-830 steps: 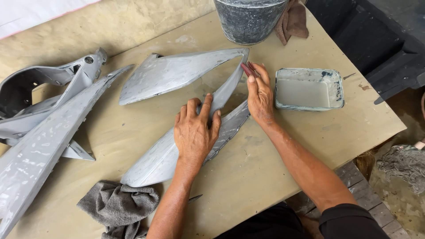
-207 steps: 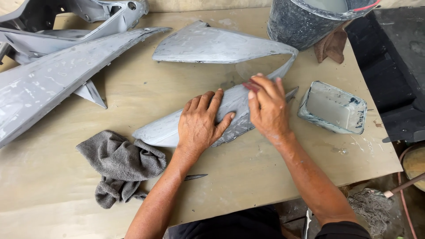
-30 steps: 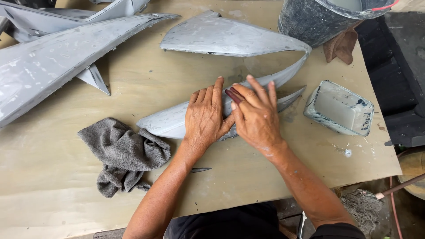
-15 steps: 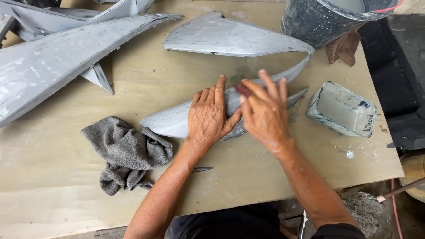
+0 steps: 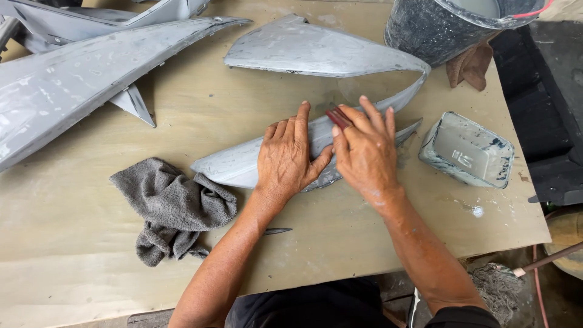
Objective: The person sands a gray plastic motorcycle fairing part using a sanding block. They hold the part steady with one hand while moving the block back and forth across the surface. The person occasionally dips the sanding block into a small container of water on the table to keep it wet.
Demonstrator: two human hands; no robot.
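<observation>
A long grey primed plastic fairing panel (image 5: 73, 85) runs off the tan plywood table's (image 5: 73, 243) left edge. A crumpled grey cloth (image 5: 173, 209) lies near the front edge. At the centre, the left hand (image 5: 288, 161) presses flat, fingers spread, on a curved grey primed body panel (image 5: 234, 167); the right hand (image 5: 364, 152) pinches a dark red sanding strip (image 5: 337, 117), mostly hidden beneath its fingers. A rectangular paint-smeared water tub (image 5: 467, 149) sits near the right edge.

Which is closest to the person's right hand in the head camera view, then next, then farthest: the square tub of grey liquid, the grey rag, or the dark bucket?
From the right hand:
1. Square tub, just to its right.
2. Dark bucket, up at the table's far edge.
3. Grey rag, left, beyond the left hand.
</observation>
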